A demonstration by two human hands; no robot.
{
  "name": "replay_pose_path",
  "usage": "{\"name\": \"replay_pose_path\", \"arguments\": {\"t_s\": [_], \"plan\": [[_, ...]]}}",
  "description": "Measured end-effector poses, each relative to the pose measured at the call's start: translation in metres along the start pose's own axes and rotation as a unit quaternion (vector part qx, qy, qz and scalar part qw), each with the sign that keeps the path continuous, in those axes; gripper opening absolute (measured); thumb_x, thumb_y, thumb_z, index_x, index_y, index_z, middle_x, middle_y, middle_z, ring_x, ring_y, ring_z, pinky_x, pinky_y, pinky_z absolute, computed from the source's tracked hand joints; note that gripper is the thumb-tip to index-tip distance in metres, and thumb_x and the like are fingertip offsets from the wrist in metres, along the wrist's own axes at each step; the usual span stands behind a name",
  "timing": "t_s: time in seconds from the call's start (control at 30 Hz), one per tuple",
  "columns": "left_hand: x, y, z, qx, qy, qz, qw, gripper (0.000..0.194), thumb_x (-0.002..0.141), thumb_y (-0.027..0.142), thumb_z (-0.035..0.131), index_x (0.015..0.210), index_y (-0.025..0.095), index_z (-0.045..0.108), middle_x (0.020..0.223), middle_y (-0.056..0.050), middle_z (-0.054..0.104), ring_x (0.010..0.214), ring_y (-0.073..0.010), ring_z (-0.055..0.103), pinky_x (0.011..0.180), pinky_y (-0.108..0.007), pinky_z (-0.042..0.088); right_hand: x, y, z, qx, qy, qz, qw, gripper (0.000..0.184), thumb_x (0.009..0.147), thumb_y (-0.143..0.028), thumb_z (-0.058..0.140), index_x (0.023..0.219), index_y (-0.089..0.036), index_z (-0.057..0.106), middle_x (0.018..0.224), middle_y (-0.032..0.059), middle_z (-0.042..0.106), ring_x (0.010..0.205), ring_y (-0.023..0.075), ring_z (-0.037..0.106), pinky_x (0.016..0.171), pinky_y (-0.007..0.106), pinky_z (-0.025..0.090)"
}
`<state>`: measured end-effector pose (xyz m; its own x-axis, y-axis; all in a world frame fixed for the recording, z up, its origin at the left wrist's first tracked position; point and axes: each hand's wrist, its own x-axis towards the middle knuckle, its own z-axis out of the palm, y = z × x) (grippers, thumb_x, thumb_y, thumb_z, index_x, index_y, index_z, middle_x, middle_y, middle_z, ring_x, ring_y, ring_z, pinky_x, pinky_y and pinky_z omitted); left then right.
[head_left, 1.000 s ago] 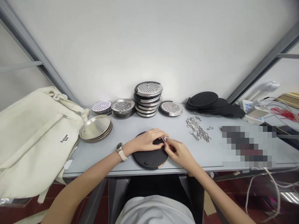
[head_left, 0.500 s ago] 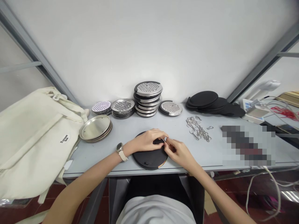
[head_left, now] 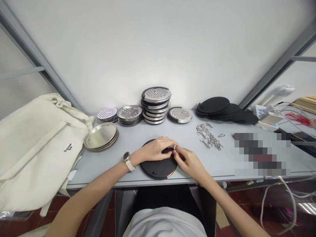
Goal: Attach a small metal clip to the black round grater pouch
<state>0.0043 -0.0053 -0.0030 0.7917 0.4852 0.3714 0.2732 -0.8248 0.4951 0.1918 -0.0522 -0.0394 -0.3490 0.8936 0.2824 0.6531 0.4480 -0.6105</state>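
A round black disc (head_left: 158, 168) with a small raised bump and a copper-coloured strip on its near right rim lies flat at the table's front edge. Across its far half rests my left hand (head_left: 159, 149), thumb and fingers closed at the disc's right edge. My right hand (head_left: 187, 161) is pinched at that same edge, its fingertips meeting those of the left. Between the fingertips shows a tiny pale bit, too small to name. Beyond my right hand, a loose pile of metal clips (head_left: 209, 140) lies on the table.
Grater discs stand at the back in a tall stack (head_left: 156, 105) and a lower stack (head_left: 129, 115), beside a single grater (head_left: 180, 115). Plain metal discs (head_left: 100, 136) lie left, near a cream bag (head_left: 44, 148). Black discs (head_left: 214, 105) overlap at back right. A blurred patch covers the right.
Both hands stay at the disc's right edge with only slight finger movement. The view has shifted a little; the things on the table lie as before.
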Motion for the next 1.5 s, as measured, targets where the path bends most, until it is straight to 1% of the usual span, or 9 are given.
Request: {"name": "replay_pose_path", "arguments": {"t_s": [0.07, 0.2, 0.3, 0.4, 0.63, 0.93, 1.1, 1.23, 1.5], "plan": [[0.0002, 0.0006, -0.0006, 0.019, 0.005, 0.002, 1.000, 0.029, 0.083, 0.014, 0.051, 0.112, 0.018, 0.052, 0.103, -0.007, 0.061, 0.099, -0.0194, 0.056, 0.093, -0.034, 0.041, 0.0001, 0.0004, -0.0002, -0.003, 0.002, 0.000, 1.000, 0.021, 0.093, -0.027, 0.037, 0.074, -0.021, 0.043, 0.061, -0.0026, 0.047, 0.054, 0.0117, 0.044, 0.055, 0.023, 0.032], [-0.0001, 0.0006, -0.0006, 0.043, 0.013, -0.008, 0.999, 0.030, 0.082, 0.015, 0.053, 0.112, 0.017, 0.052, 0.104, -0.007, 0.061, 0.099, -0.0194, 0.055, 0.092, -0.033, 0.042, -0.0001, 0.0005, -0.0002, -0.014, 0.003, -0.001, 1.000, 0.022, 0.093, -0.027, 0.037, 0.073, -0.020, 0.043, 0.061, -0.0022, 0.048, 0.054, 0.0120, 0.043, 0.055, 0.024, 0.032], [-0.0003, -0.0002, 0.0008, 0.056, 0.022, -0.017, 0.998, 0.027, 0.081, 0.016, 0.055, 0.108, 0.017, 0.054, 0.100, -0.006, 0.062, 0.096, -0.0191, 0.056, 0.091, -0.033, 0.042, -0.0002, 0.0007, 0.0000, -0.016, 0.004, -0.001, 1.000, 0.025, 0.093, -0.028, 0.038, 0.070, -0.021, 0.041, 0.059, -0.0028, 0.046, 0.054, 0.0118, 0.042, 0.055, 0.023, 0.031], [-0.0001, -0.0010, 0.0016, 0.067, 0.026, -0.026, 0.997, 0.018, 0.081, 0.017, 0.055, 0.099, 0.018, 0.057, 0.093, -0.004, 0.063, 0.090, -0.0184, 0.057, 0.088, -0.033, 0.041, 0.0000, 0.0007, -0.0002, -0.012, 0.002, -0.002, 1.000, 0.026, 0.093, -0.029, 0.037, 0.068, -0.021, 0.040, 0.059, -0.0029, 0.045, 0.054, 0.0118, 0.042, 0.055, 0.023, 0.031], [0.0006, 0.0000, -0.0020, 0.021, 0.015, -0.023, 0.999, 0.010, 0.083, 0.016, 0.054, 0.091, 0.016, 0.059, 0.086, -0.003, 0.063, 0.084, -0.0152, 0.057, 0.085, -0.029, 0.042, -0.0002, 0.0003, -0.0007, -0.018, 0.000, -0.009, 1.000, 0.026, 0.094, -0.028, 0.037, 0.069, -0.021, 0.041, 0.059, -0.0029, 0.044, 0.055, 0.0122, 0.042, 0.055, 0.024, 0.031], [0.0010, -0.0016, -0.0025, -0.015, 0.006, -0.012, 1.000, 0.010, 0.084, 0.015, 0.055, 0.092, 0.016, 0.060, 0.086, -0.003, 0.064, 0.084, -0.0148, 0.056, 0.087, -0.029, 0.040, -0.0010, 0.0017, 0.0014, -0.023, 0.019, -0.009, 1.000, 0.025, 0.094, -0.029, 0.037, 0.071, -0.020, 0.045, 0.060, -0.0022, 0.045, 0.055, 0.0125, 0.043, 0.055, 0.024, 0.032], [0.0005, -0.0026, -0.0025, -0.011, -0.009, -0.013, 1.000, 0.010, 0.086, 0.016, 0.052, 0.092, 0.017, 0.061, 0.086, -0.003, 0.065, 0.085, -0.0152, 0.055, 0.087, -0.029, 0.040, -0.0014, 0.0010, 0.0010, -0.004, 0.019, -0.002, 1.000, 0.024, 0.094, -0.029, 0.037, 0.073, -0.020, 0.046, 0.061, -0.0026, 0.045, 0.054, 0.0119, 0.043, 0.055, 0.024, 0.033], [0.0005, -0.0026, -0.0020, -0.009, -0.003, -0.010, 1.000, 0.012, 0.086, 0.017, 0.053, 0.095, 0.016, 0.061, 0.089, -0.004, 0.066, 0.087, -0.0158, 0.056, 0.088, -0.030, 0.040, -0.0014, 0.0002, 0.0005, 0.003, 0.021, -0.003, 1.000, 0.024, 0.094, -0.029, 0.037, 0.073, -0.020, 0.046, 0.061, -0.0024, 0.046, 0.054, 0.0117, 0.043, 0.055, 0.024, 0.033], [0.0001, -0.0011, -0.0018, 0.027, 0.001, 0.003, 1.000, 0.014, 0.085, 0.015, 0.053, 0.096, 0.017, 0.061, 0.087, -0.003, 0.065, 0.084, -0.0156, 0.055, 0.091, -0.030, 0.039, -0.0006, -0.0008, 0.0008, 0.014, 0.021, -0.009, 1.000, 0.023, 0.094, -0.029, 0.036, 0.076, -0.020, 0.047, 0.062, -0.0018, 0.048, 0.054, 0.0120, 0.043, 0.054, 0.023, 0.034]]}}
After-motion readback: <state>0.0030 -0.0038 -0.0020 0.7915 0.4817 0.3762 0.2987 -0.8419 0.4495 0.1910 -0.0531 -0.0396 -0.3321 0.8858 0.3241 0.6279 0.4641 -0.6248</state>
